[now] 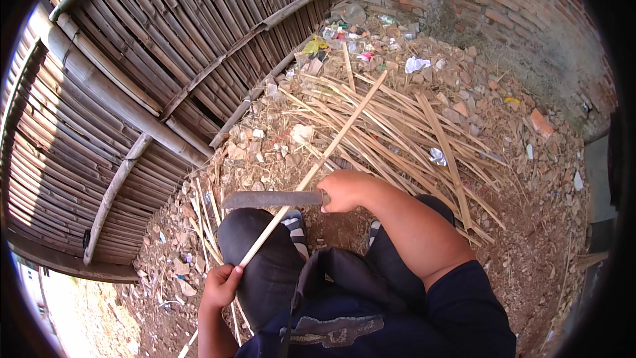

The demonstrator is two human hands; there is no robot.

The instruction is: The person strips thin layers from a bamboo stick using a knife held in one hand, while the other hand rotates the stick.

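Note:
My right hand (341, 190) is closed round the handle of a machete (268, 199), whose broad dark blade points left above my left knee. Under or against the blade runs a long pale bamboo strip (344, 129), slanting from my left hand up to the far right. My left hand (222, 284) grips this strip near its lower end, thumb on top, beside my left thigh. Whether the edge bites into the strip I cannot tell. Beyond my knees a heap of similar bamboo strips (391, 139) lies on the ground.
A bamboo slat wall (199, 33) stands on the left, a brick wall (510, 6) at the back and right. Rubble and litter, with a crumpled white scrap (417, 64) among it, cover the ground (530, 212). More thin strips (205, 225) lie left of my knee.

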